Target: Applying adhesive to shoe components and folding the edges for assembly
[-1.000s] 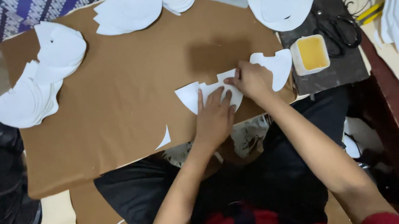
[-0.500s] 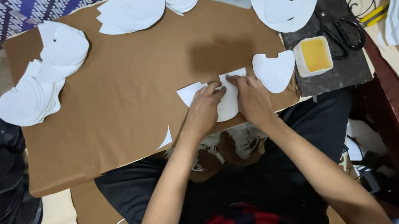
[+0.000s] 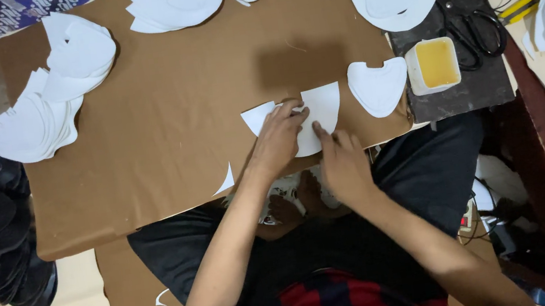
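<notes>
fingers of both hands now press flat on the white cut piece (image 3: 313, 116) at centre frame, none curled around it.
since a second ago the right hand (image 3: 343, 165) has drawn back from the heart-shaped piece (image 3: 378, 86) to join the left hand (image 3: 279, 138); probably smoothing, though contact is hard to see.

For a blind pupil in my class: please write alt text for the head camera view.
Seen from above, a person's left hand and right hand press a white paper piece flat on a brown board. Stacks of white cut-outs lie around, with a yellow-filled tub and scissors at right.
</notes>
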